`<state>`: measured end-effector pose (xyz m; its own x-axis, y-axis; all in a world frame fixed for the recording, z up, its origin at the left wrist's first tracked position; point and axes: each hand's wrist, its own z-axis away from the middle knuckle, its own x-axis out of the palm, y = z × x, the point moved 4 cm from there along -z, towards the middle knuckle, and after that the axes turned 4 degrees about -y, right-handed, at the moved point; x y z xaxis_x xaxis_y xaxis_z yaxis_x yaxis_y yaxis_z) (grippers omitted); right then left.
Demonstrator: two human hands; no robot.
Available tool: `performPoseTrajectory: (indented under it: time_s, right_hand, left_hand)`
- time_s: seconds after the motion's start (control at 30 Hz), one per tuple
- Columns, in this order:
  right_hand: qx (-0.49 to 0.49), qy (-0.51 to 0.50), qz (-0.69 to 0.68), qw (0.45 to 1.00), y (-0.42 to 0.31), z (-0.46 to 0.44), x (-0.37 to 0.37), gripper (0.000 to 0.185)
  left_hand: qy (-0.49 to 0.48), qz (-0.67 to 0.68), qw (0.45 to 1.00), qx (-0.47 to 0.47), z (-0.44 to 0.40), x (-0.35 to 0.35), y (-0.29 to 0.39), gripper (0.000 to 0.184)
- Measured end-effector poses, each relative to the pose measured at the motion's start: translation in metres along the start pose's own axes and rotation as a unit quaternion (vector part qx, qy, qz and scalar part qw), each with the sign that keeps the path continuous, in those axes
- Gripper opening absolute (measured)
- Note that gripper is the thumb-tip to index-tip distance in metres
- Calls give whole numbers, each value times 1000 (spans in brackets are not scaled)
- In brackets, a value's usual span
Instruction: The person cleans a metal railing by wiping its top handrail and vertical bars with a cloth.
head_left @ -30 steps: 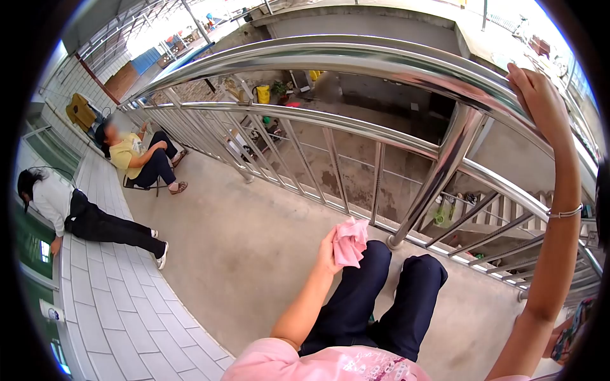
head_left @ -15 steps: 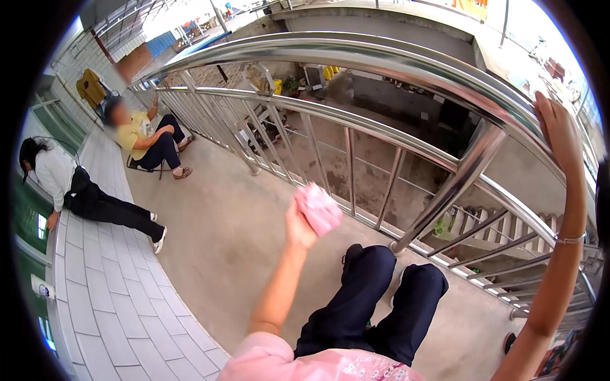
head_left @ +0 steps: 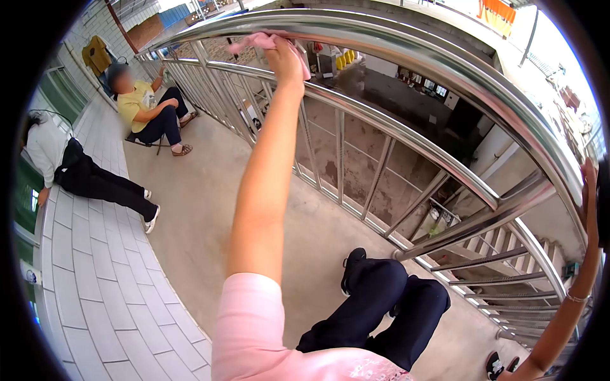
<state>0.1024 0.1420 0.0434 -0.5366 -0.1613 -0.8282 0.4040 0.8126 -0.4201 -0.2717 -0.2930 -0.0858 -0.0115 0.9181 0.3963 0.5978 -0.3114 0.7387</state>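
My left hand (head_left: 286, 62) is closed around a pink cloth (head_left: 257, 42), at the end of my outstretched arm. The cloth lies against the shiny metal top rail (head_left: 356, 24) of the railing, and part of it hangs down behind my hand. At the far right edge, my right hand (head_left: 589, 190), with a bracelet on the wrist, holds the handrail where it curves down beside the stairs. The dark edge of the view hides part of that hand.
A seated person in a yellow top (head_left: 136, 111) is beside the railing. Another person in a white top (head_left: 49, 149) leans at the tiled wall (head_left: 95, 279). Stairs (head_left: 508, 241) descend on the right. Someone's shoes (head_left: 494, 367) show at the lower right. Below the railing lies a courtyard.
My left hand has moved forward and up with the pink cloth, from mid-air to the top rail. My right hand has slid lower along the handrail, and the view has shifted.
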Motion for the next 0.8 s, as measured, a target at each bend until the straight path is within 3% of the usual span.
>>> performPoseTrajectory:
  time_s: [0.03,0.13,0.17,0.23,0.27,0.3,0.33,0.37,0.4,0.43,0.47,0.5,0.57,0.6,0.67,0.7,0.73,0.77,0.8]
  right_hand:
    - [-1,-4,3,1000,0,0,0,48]
    - [1,5,-47,999,-4,1,2,44]
    - [2,4,-47,999,-6,3,3,44]
    - [-7,16,-8,1000,-10,6,2,44]
    - [-7,17,-11,1000,-8,5,1,44]
    - [-2,3,-20,1000,-5,3,2,45]
    - [1,-9,-28,1000,-1,0,2,46]
    - [-124,-21,24,992,54,-24,5,24]
    - [-256,-20,78,963,110,-46,9,31]
    - [-375,-8,122,919,163,-65,12,58]
    - [-401,66,236,883,135,-58,8,61]
    - [-409,57,242,878,134,-60,8,64]
    - [-336,49,188,922,147,-68,11,64]
    - [-310,-9,171,935,142,-69,9,64]
    - [-281,-8,144,949,140,-73,10,63]
    - [-251,-13,119,961,141,-75,12,62]
    - [-253,-14,117,960,139,-73,12,62]
    - [-326,53,245,912,132,-65,12,58]
    - [-390,119,365,837,125,-57,14,53]
  left_hand:
    - [3,-1,1000,-4,3,0,-9,21]
    - [34,-30,991,124,8,-5,-28,4]
    - [34,-31,991,122,6,-11,-35,4]
    - [6,-156,985,67,-3,-28,-51,3]
    - [18,-256,963,84,-5,-36,-57,8]
    - [17,-258,962,87,-1,-35,-56,8]
    - [14,-279,947,160,7,-30,-47,10]
    - [10,-299,926,230,18,-26,-39,13]
    - [21,-355,906,231,26,-27,-39,20]
    - [22,-351,906,237,36,-26,-37,20]
    - [20,-371,901,224,47,-24,-36,27]
    - [18,-391,896,208,59,-24,-38,35]
    - [6,-435,860,265,85,-29,-47,37]
    - [7,-434,860,267,99,-35,-45,37]
    - [-85,-440,869,209,111,-40,-45,35]
    - [-84,-442,868,209,111,-44,-42,35]
    - [-100,-397,901,145,109,-52,-44,35]
    - [-114,-350,926,80,105,-60,-45,34]
    - [-99,-338,930,104,93,-72,-49,32]
